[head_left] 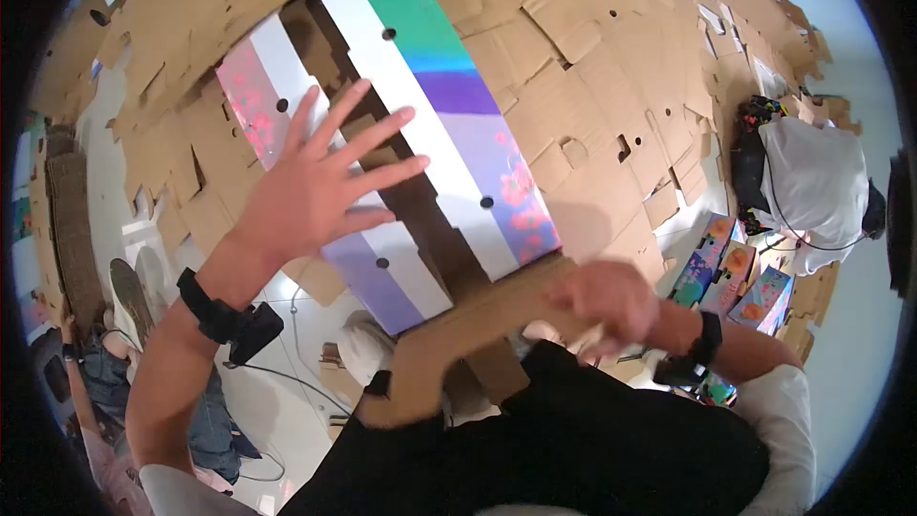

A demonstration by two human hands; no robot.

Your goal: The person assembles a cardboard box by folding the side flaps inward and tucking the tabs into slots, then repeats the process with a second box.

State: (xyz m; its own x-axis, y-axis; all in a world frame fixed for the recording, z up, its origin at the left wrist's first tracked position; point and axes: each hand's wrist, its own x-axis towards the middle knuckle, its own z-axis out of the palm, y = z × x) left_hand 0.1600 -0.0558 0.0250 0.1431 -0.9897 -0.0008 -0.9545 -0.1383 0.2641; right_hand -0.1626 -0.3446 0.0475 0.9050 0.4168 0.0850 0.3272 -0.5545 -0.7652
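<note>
A long printed cardboard box (pixel 468 124) lies at a slant before me, white along the middle with green, purple and pink flower bands. Its long top panels are parted, and brown cardboard shows in the gap between them. My left hand (pixel 330 162) is spread flat over the gap and the left panel, fingers apart. At the near end of the box a brown cardboard flap (pixel 478 315) with a cut-out sticks out towards my body. Right by that flap is my right hand (pixel 607 304), its fingers bent and smeared by motion. Both wrists wear black straps with small devices.
Flattened brown cardboard sheets (pixel 583 48) spread under and beyond the box. Several printed boxes (pixel 735 272) stand on the right, close to a person in a white top (pixel 812 182). Another person (pixel 105 401) is at the lower left. A cable (pixel 306 387) runs along the white floor.
</note>
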